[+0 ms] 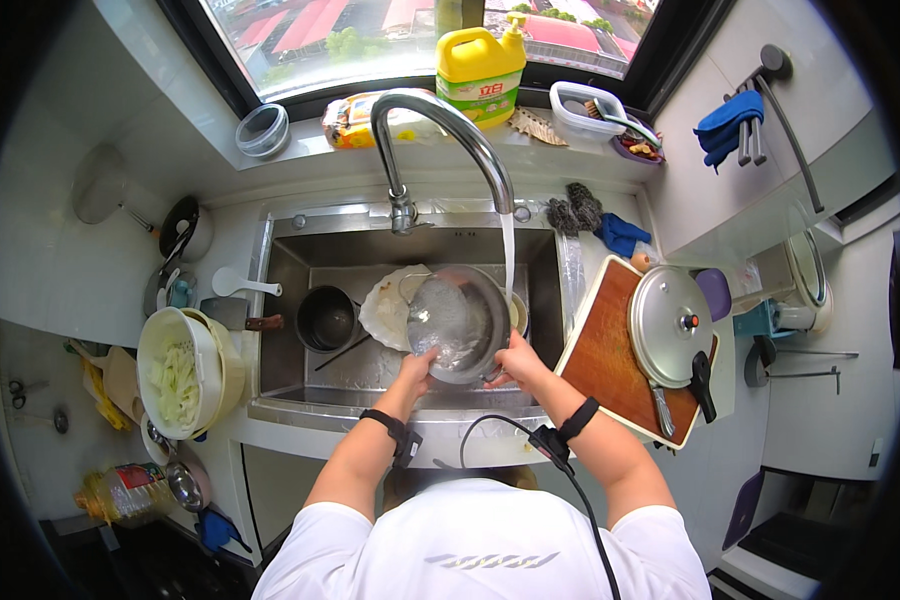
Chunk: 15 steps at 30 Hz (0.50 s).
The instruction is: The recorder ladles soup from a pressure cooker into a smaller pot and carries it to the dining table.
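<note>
Both my hands hold a round metal pot [461,326] over the steel sink [390,397], with water swirling inside it. My left hand [420,373] grips its near left rim; my right hand [517,364] grips its near right side beside a handle. Water from the chrome faucet [446,112] runs down at the pot's far right edge. Partly behind the pot, on its left, lies a white scalloped dish [386,307]. A dark saucepan [326,319] stands at the sink's left, its handle pointing toward me. Bowls [519,313] are mostly hidden at the pot's right.
Left of the sink are a cleaver [229,311], a white rice paddle [244,283] and a colander of cut vegetables [178,375]. A wooden cutting board [600,352] with a pressure-cooker lid [669,322] lies right. A yellow detergent jug [480,75] stands on the windowsill.
</note>
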{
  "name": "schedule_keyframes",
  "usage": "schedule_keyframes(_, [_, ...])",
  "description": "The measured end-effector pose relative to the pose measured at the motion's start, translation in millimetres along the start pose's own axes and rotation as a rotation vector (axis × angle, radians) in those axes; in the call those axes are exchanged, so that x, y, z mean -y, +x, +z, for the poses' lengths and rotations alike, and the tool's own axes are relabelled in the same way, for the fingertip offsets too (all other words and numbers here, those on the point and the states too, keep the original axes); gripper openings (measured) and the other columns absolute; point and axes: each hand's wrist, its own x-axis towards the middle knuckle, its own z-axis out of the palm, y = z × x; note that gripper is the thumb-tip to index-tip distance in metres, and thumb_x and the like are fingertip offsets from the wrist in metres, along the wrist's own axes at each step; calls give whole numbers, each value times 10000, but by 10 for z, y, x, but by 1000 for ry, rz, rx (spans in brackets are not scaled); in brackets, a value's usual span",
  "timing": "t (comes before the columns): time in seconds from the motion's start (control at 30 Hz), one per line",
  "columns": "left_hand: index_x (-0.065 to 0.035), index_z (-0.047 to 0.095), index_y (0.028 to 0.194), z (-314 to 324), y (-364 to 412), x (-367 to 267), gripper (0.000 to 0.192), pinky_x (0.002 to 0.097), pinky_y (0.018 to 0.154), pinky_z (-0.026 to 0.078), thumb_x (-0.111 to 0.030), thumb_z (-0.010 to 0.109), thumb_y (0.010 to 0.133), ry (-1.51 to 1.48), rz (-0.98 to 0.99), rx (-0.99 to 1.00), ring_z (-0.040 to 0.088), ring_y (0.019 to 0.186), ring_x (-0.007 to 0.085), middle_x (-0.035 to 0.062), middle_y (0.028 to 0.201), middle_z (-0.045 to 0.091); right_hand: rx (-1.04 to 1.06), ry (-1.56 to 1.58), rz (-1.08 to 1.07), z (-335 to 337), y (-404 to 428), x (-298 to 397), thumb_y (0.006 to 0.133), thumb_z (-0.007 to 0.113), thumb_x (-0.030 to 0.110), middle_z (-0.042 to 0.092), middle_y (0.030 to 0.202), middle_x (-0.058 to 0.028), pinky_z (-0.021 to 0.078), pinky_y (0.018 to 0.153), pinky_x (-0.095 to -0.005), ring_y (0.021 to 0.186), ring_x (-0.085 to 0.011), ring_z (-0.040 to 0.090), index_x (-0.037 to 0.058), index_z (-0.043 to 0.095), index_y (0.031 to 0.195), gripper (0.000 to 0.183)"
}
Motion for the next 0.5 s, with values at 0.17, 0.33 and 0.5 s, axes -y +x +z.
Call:
schedule_keyframes(0.17, [-85, 427, 1158, -101, 217, -111, 436, 413, 822, 431, -223, 569, 770, 78, -159, 4, 472, 938, 251, 95, 1076, 465, -250, -703, -518, 102, 8, -206, 696, 378, -73, 447, 1172, -200, 502, 681, -395, 894, -312, 568, 153, 275, 1303, 656])
schedule_keyframes(0.33, [-92, 504, 1096, 84, 32, -621, 368, 347, 914, 365, -347, 383, 860, -440, 83, 204, 476, 1033, 223, 58, 1076, 535, -374, -1184, -954, 140, -157, -159, 718, 483, 7, 406, 1228, -200, 493, 721, -394, 956, -381, 526, 202, 336, 1283, 615])
schedule_keyframes(0.5, [-68, 477, 1156, 143, -207, -831, 450, 356, 883, 406, -389, 347, 868, -474, 236, 519, 505, 1021, 227, 82, 1125, 532, -447, -1408, -1116, 111, -369, -39, 697, 482, -34, 405, 1236, -179, 502, 726, -368, 987, -367, 522, 192, 396, 1246, 600])
